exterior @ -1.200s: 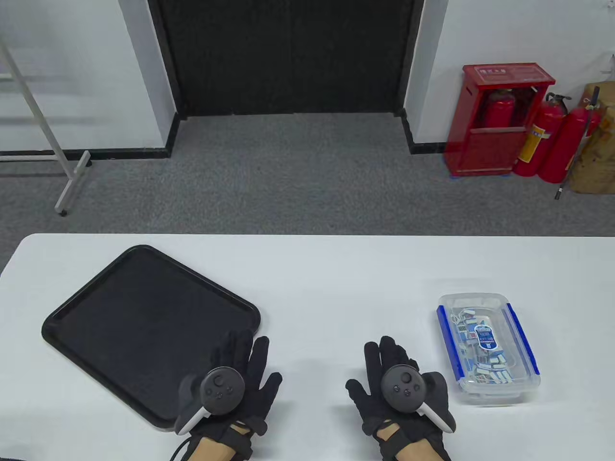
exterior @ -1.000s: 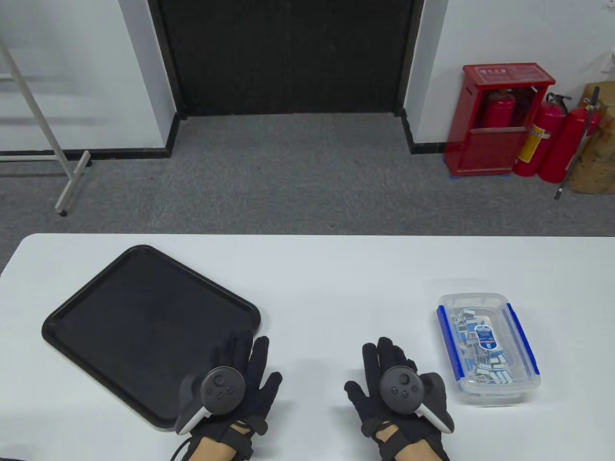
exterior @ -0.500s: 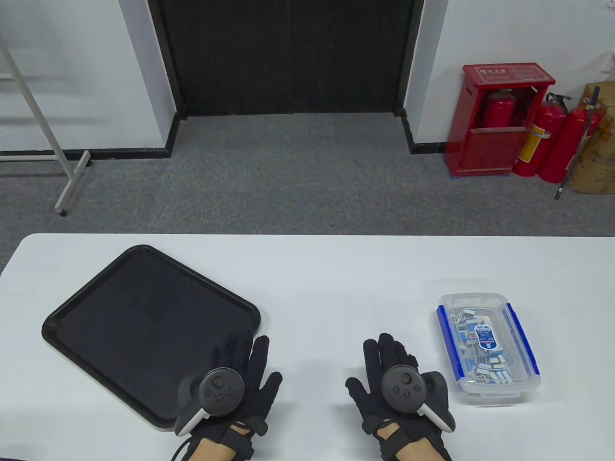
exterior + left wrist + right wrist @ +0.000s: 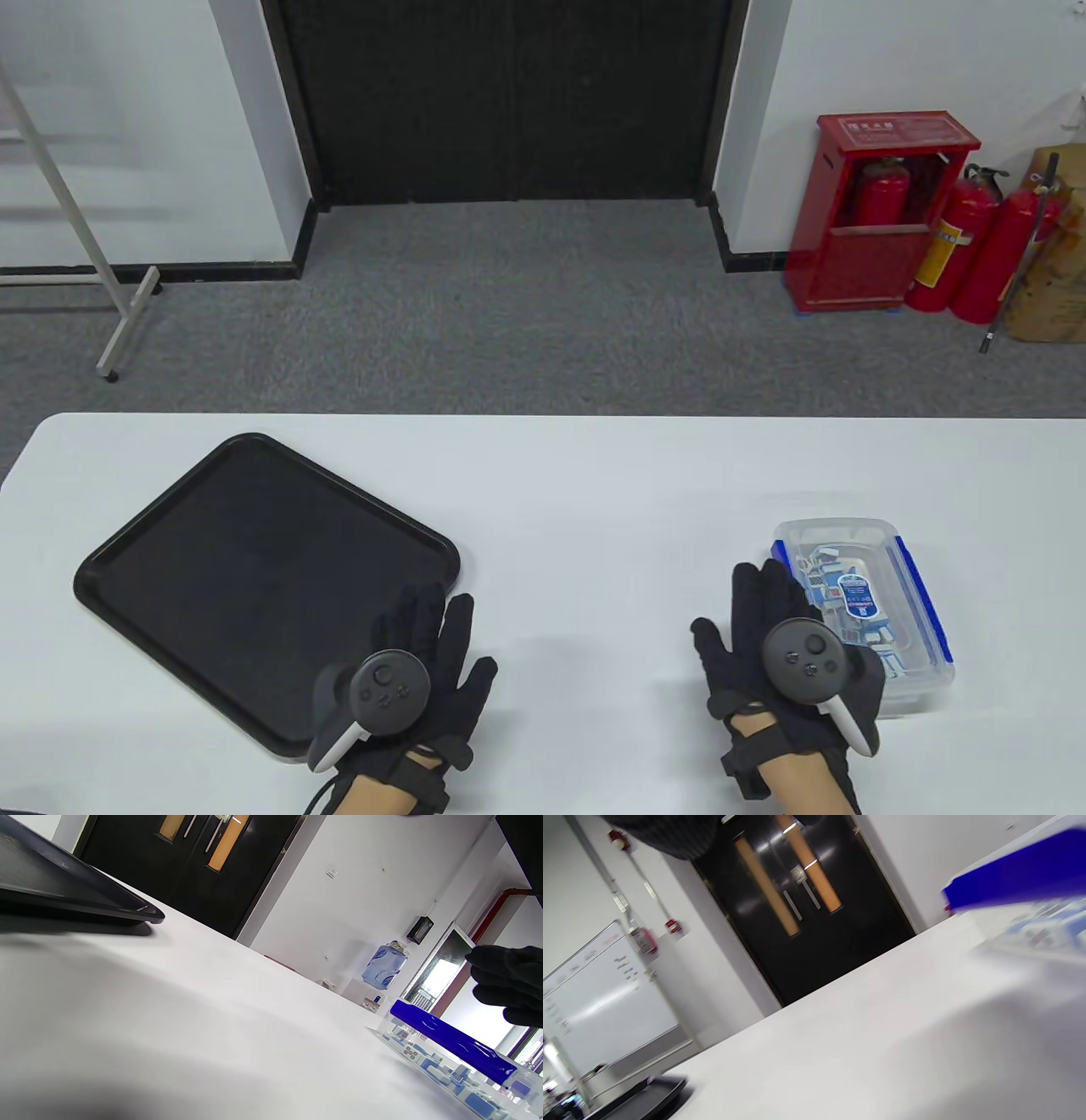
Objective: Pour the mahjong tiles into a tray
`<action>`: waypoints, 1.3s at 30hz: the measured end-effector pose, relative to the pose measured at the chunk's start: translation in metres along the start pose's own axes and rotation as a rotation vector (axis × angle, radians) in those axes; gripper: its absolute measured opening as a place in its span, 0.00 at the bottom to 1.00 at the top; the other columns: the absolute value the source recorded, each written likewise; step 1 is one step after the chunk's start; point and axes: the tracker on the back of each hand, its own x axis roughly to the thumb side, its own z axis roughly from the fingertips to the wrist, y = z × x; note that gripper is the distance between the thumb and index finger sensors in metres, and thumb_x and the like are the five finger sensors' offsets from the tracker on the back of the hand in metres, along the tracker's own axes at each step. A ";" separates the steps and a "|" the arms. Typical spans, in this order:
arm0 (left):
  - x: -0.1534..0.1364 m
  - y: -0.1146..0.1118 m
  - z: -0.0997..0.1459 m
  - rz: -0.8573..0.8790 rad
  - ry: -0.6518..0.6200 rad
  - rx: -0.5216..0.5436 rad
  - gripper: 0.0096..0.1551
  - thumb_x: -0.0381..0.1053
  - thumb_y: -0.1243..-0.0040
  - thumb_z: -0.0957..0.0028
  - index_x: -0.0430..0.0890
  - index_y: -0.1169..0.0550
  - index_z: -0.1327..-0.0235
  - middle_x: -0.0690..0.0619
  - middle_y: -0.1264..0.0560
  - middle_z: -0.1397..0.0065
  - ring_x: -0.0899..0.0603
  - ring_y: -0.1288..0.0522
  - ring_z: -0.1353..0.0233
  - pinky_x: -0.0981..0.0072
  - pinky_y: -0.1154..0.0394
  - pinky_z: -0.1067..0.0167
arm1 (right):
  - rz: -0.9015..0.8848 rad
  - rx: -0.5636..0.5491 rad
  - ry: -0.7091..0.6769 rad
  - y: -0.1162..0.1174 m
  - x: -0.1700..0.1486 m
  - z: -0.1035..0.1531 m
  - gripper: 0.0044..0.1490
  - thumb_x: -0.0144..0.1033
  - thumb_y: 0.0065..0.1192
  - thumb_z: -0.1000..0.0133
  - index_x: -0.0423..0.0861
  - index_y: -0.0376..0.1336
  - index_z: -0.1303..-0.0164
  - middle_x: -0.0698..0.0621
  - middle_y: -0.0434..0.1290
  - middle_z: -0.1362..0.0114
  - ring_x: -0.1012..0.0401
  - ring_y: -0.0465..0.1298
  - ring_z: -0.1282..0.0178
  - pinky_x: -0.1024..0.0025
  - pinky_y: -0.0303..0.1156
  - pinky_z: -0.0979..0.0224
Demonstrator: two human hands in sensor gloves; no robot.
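Note:
An empty black tray [image 4: 246, 569] lies at the table's left. A clear lidded box [image 4: 891, 586] with blue side clips holds mahjong tiles at the right. My right hand [image 4: 755, 611] is open, its fingers spread over the box's left edge. In the left wrist view its fingers [image 4: 505, 984] hover just above the blue clip [image 4: 449, 1039], apart from it. My left hand [image 4: 428, 637] lies open and flat over the tray's near right corner, holding nothing. The right wrist view is blurred and shows the blue clip [image 4: 1018, 878] close by and the tray [image 4: 640, 1094] far off.
The white table [image 4: 594, 492] runs the full width, with its far edge beyond the tray and box. On the floor behind stand a red extinguisher cabinet [image 4: 882, 212] at the right and a whiteboard stand [image 4: 119, 314] at the left.
My right hand has moved right and forward from the table's middle to the box's left edge. My left hand, the tray and the box have not moved.

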 end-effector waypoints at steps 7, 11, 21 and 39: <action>0.001 0.004 0.002 0.020 -0.004 0.014 0.45 0.70 0.54 0.42 0.51 0.48 0.16 0.48 0.61 0.14 0.38 0.72 0.18 0.41 0.70 0.32 | -0.080 -0.135 0.248 -0.042 -0.058 -0.002 0.52 0.57 0.58 0.48 0.45 0.43 0.21 0.36 0.39 0.16 0.35 0.41 0.17 0.28 0.35 0.25; 0.003 0.005 0.002 0.031 -0.013 0.017 0.45 0.70 0.54 0.42 0.51 0.48 0.17 0.48 0.61 0.14 0.38 0.72 0.18 0.41 0.70 0.32 | -0.125 -0.183 0.385 -0.055 -0.091 0.001 0.52 0.56 0.59 0.48 0.46 0.43 0.21 0.37 0.39 0.15 0.36 0.41 0.16 0.28 0.34 0.24; 0.010 0.005 0.004 0.050 -0.038 0.018 0.45 0.69 0.54 0.42 0.51 0.48 0.17 0.48 0.61 0.14 0.38 0.72 0.18 0.41 0.70 0.32 | -0.336 -0.276 0.628 -0.063 -0.163 0.015 0.51 0.53 0.61 0.48 0.47 0.43 0.21 0.38 0.40 0.15 0.35 0.42 0.16 0.28 0.34 0.24; 0.010 0.005 0.004 0.069 -0.033 0.013 0.45 0.69 0.55 0.41 0.51 0.48 0.17 0.47 0.61 0.14 0.38 0.72 0.18 0.41 0.71 0.32 | -0.576 -0.274 0.618 -0.040 -0.186 0.014 0.42 0.38 0.61 0.49 0.47 0.52 0.23 0.28 0.58 0.25 0.32 0.65 0.35 0.30 0.55 0.33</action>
